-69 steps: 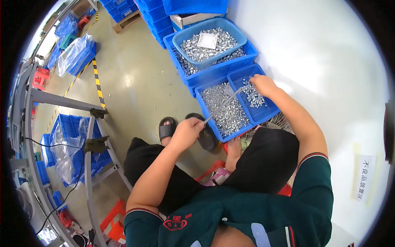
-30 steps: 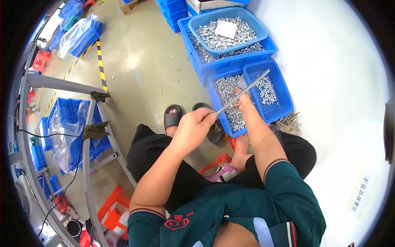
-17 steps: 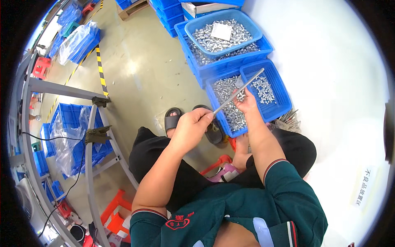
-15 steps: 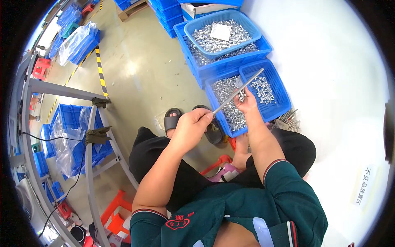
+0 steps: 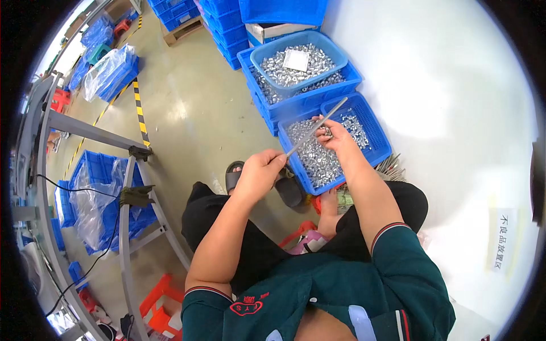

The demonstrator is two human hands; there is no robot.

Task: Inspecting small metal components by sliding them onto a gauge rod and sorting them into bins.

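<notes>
My left hand (image 5: 259, 175) is closed round one end of a thin, straight metal rod (image 5: 304, 138), which slants up and away to the right. The rod passes over the fingers of my right hand (image 5: 339, 138), which are curled round a few small shiny metal parts (image 5: 326, 132); their exact kind is too small to make out. Below that hand, a blue crate (image 5: 307, 184) holds many loose silvery parts. A smaller blue basket (image 5: 380, 142) with more of them sits at its right side.
Beyond stands a larger blue crate (image 5: 267, 116) with a light-blue basin (image 5: 341, 59) of metal parts on top, a white card (image 5: 296, 60) among them. A bundle of thin rods (image 5: 391, 167) lies by my right knee. A grey metal frame (image 5: 96, 128) rises at left, a white surface (image 5: 438, 113) at right.
My right hand has turned and its fingers have curled up closer to the rod. The rod stays in my left hand. The whole view has shifted slightly.
</notes>
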